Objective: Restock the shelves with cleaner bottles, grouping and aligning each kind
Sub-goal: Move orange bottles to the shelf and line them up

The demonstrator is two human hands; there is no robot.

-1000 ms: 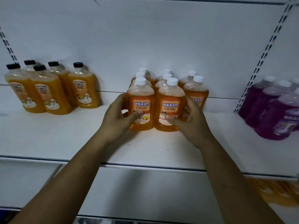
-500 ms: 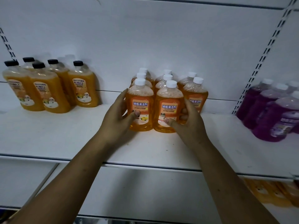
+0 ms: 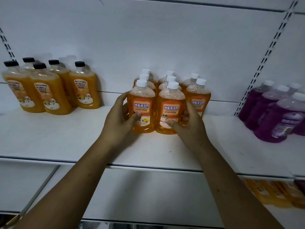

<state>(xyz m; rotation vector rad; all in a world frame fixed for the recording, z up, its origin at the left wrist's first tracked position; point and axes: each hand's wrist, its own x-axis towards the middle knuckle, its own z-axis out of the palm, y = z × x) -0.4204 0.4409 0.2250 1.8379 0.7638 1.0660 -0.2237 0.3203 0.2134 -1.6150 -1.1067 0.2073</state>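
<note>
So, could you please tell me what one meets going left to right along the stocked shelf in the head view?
The black-capped orange bottles → left hand → left front white-capped bottle, which it grips → right front white-capped bottle → right hand, gripping that one → purple bottles.

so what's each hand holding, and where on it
Left hand grips the front-left floor cleaner bottle by its lower body; right hand grips the front-right bottle likewise.

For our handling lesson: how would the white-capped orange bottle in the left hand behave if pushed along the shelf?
Probably heavy for its size: the bottle looks nearly full. Likely to slide upright, not tip, as the left hand grips it low on the shelf. Smooth plastic may slip.
</note>
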